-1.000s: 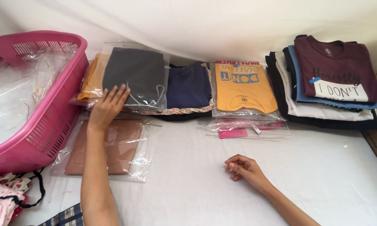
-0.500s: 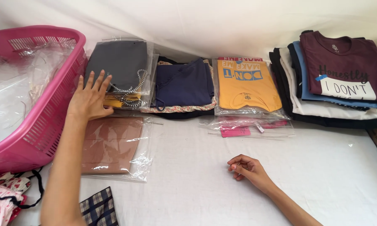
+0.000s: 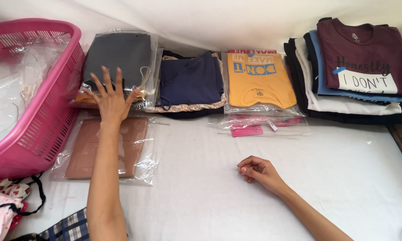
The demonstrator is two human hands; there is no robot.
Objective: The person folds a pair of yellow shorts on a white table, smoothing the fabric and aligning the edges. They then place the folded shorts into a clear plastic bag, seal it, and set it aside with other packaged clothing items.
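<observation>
My left hand (image 3: pixel 110 99) lies flat with fingers spread on the near edge of a clear-bagged dark grey garment (image 3: pixel 117 56), which tops a stack holding an orange piece. Just below my wrist lies a brown garment in a clear bag (image 3: pixel 106 149). My right hand (image 3: pixel 258 171) rests on the white sheet, its fingers loosely curled with nothing in them, apart from every package. Ahead of it sit a bagged yellow printed shirt (image 3: pixel 258 80) and a flat bag with pink cloth (image 3: pixel 254 126).
A pink plastic basket (image 3: pixel 44 120) with crumpled clear bags stands at the left. A navy garment over floral fabric (image 3: pixel 190 82) lies mid-row. A stack of folded shirts, maroon on top (image 3: pixel 359 58), fills the far right. Patterned and checked cloths (image 3: pixel 67 227) lie near-left.
My left hand has slid left and back with the grey bagged garment, pushing it nearer the basket, and now lies flat on its near edge. My right hand has stayed put.
</observation>
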